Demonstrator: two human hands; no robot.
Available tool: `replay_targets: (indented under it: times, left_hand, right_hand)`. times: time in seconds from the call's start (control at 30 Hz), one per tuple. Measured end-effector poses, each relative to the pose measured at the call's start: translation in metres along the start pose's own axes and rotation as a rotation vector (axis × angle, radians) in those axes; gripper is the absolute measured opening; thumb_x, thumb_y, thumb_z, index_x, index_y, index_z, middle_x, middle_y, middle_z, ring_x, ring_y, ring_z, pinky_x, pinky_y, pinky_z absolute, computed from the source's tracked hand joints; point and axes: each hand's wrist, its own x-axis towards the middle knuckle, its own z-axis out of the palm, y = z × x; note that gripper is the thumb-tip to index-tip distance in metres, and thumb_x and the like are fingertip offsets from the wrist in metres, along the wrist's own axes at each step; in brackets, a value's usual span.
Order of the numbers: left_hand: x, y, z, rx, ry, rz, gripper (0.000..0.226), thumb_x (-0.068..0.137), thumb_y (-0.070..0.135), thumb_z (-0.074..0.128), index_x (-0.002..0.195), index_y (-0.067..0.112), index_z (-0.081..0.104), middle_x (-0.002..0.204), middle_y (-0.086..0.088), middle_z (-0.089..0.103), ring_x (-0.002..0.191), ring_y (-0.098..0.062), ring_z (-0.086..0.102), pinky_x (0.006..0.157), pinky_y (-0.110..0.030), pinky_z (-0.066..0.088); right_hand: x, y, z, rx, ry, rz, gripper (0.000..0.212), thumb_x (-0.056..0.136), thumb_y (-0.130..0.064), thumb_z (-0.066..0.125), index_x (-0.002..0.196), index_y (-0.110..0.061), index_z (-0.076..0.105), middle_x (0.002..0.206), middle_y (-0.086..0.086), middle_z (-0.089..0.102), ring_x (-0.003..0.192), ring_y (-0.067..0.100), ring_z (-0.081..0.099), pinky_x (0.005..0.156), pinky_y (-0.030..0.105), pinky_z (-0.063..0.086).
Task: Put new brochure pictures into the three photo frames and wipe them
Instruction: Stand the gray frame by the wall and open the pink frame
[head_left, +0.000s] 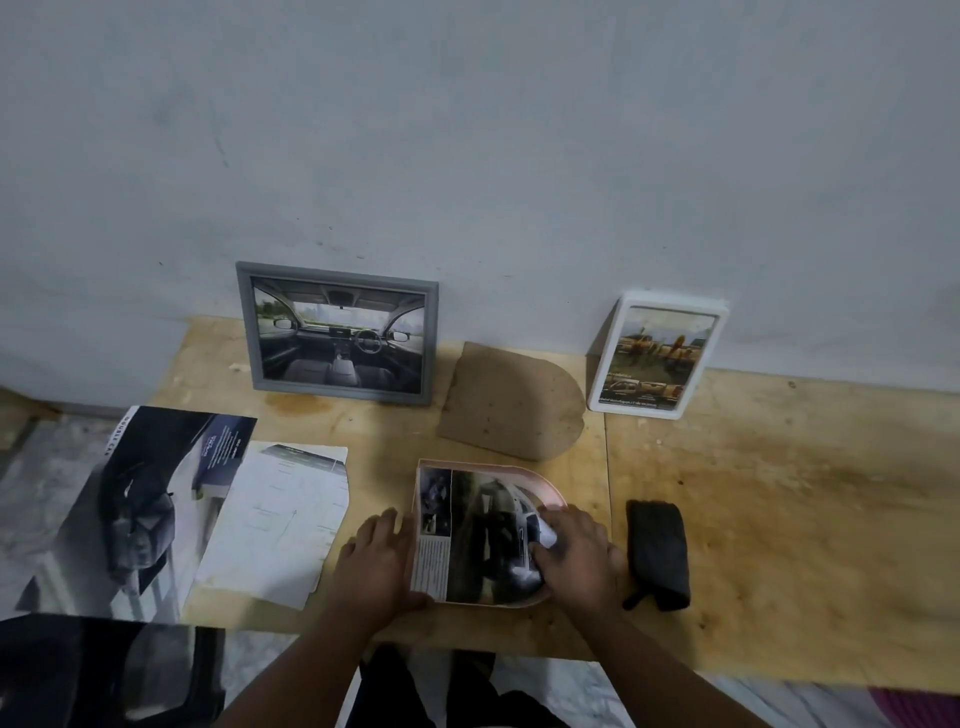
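Observation:
A pink arch-shaped photo frame (540, 480) lies flat near the table's front edge with a car brochure picture (478, 535) on it. My left hand (376, 561) rests flat against the frame's left edge. My right hand (574, 556) presses on the picture's right side, fingers curled on a white crumpled bit of the paper. The frame's brown arch-shaped backing board (511, 402) lies just behind. A grey frame (340, 332) with a car-interior picture and a white frame (657, 356) with a brochure picture lean on the wall. A dark cloth (660, 553) lies right of my right hand.
A large car brochure (140, 499) hangs over the table's left edge, with a cut white sheet (280, 519) beside it. The plywood table (779, 493) stretches to the right. The wall (467, 156) stands directly behind the frames. A dark chair (104, 670) sits at lower left.

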Motion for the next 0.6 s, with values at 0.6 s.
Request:
replay_targets:
  times: [0.6]
  left_hand:
    - [-0.021,-0.047,-0.082,-1.610,0.293,-0.579,0.048,0.098,0.046,0.064,0.137,0.019,0.060,0.138,0.003,0.062,0.122,-0.026,0.062,0.102,-0.043,0.053]
  right_hand:
    - [0.057,-0.184,-0.054,0.888,-0.303,-0.101,0.042,0.092,-0.001,0.068,0.123,-0.029,0.061,0.124,0.012,0.071,0.112,0.029,0.070,0.088,0.053,0.061]
